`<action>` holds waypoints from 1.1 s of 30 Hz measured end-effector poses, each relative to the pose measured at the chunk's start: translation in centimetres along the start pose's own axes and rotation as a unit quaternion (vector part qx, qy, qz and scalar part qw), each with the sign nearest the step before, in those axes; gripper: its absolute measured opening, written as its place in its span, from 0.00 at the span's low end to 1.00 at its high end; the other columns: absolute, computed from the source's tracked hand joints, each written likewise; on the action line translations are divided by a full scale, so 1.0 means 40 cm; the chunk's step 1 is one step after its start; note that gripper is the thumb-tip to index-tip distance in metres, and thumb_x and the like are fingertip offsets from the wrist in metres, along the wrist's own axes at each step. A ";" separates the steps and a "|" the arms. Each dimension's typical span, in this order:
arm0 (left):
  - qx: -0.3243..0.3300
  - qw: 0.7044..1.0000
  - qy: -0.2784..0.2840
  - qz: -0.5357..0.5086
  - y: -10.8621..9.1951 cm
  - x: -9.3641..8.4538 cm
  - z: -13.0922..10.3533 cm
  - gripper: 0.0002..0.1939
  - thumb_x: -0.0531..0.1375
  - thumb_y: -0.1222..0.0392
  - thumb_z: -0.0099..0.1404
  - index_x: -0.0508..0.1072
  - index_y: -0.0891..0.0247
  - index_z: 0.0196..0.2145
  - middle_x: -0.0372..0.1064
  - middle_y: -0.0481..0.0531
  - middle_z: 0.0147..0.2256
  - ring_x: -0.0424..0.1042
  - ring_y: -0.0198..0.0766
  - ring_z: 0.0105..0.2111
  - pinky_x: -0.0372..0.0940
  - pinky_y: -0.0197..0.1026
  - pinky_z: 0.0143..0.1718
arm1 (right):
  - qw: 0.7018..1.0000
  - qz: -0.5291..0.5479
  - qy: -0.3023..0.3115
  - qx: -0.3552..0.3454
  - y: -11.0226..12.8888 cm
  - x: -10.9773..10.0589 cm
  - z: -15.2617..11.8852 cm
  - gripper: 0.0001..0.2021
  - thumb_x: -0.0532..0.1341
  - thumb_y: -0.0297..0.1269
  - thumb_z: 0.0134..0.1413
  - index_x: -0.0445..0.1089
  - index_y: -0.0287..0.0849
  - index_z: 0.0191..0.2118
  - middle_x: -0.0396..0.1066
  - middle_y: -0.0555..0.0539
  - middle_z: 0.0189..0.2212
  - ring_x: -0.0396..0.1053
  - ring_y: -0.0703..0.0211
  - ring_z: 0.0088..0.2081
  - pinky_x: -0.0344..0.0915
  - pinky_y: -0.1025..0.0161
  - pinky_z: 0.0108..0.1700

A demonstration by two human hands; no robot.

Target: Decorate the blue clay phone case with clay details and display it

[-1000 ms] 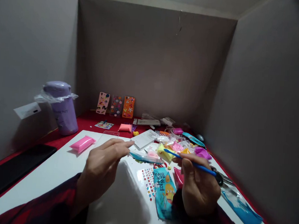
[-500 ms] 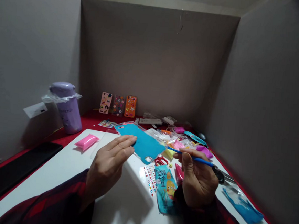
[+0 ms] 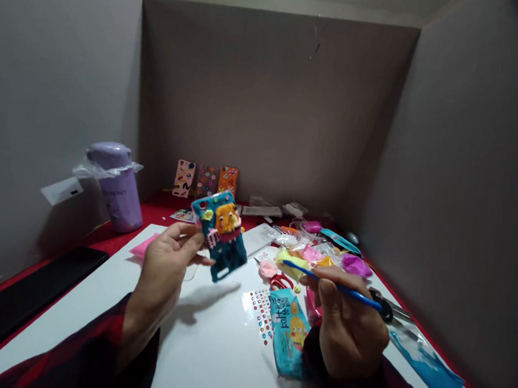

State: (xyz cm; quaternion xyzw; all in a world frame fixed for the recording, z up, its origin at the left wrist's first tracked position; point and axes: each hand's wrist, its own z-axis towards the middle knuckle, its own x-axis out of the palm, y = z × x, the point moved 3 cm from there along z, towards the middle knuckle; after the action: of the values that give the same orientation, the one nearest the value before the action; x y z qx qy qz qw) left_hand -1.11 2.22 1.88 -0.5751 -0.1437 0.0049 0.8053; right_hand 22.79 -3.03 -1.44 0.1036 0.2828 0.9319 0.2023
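Between the thumb and fingers of my left hand [image 3: 170,265] is a blue phone case [image 3: 229,257], raised above the white board and tilted. Its decorated face is toward me, with an orange square figure, a yellow shape and a pink lattice piece on it. My right hand [image 3: 352,321] pinches a slim blue tool [image 3: 298,268] like a pen or modelling stick, its tip pointing left, apart from the case. Below that tip lie red-handled scissors [image 3: 281,282], a pale pink clay lump [image 3: 268,269] and a sheet of coloured gems [image 3: 262,314].
A teal printed packet [image 3: 287,345] lies before my right hand, with bagged clay [image 3: 312,253] behind. At far left stands a purple bottle [image 3: 121,201] near a black slab [image 3: 31,295]. Decorated cases [image 3: 184,178] lean at the back wall. A blue clay bag [image 3: 429,366] rests at right.
The phone case has turned from its plain blue side to its decorated side and stands more upright. My left hand went from flat against it to gripping its edge. The blue tool stays in my right hand.
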 end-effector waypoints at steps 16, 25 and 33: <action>-0.164 0.963 0.212 -0.021 0.045 0.050 -0.038 0.11 0.62 0.56 0.59 0.68 0.67 0.32 0.67 0.50 0.27 0.62 0.30 0.23 0.58 0.31 0.18 | 0.991 0.036 0.105 -0.071 0.076 0.031 0.018 0.05 0.57 0.29 0.59 0.71 0.40 0.36 0.70 0.49 0.28 0.68 0.61 0.32 0.65 0.61 0.36; -0.140 0.962 0.233 -0.017 0.047 0.053 -0.050 0.12 0.65 0.54 0.56 0.70 0.65 0.30 0.67 0.47 0.25 0.61 0.27 0.19 0.59 0.32 0.18 | 0.991 0.035 0.108 -0.073 0.077 0.033 0.017 0.05 0.57 0.28 0.59 0.70 0.39 0.36 0.71 0.48 0.28 0.68 0.61 0.33 0.65 0.60 0.37; -0.128 0.962 0.243 -0.010 0.046 0.055 -0.053 0.11 0.65 0.55 0.56 0.71 0.65 0.31 0.67 0.47 0.24 0.61 0.28 0.20 0.60 0.31 0.17 | 0.989 0.007 0.128 -0.079 0.073 0.033 0.018 0.05 0.57 0.26 0.58 0.69 0.40 0.36 0.70 0.49 0.28 0.67 0.61 0.33 0.65 0.60 0.36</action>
State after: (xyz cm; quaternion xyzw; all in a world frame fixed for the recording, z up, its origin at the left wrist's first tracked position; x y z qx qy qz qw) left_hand 1.80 1.26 0.02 -0.6555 0.0513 -0.1615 0.7360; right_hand 20.89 -4.30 0.91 -0.0303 0.2315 0.9582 0.1653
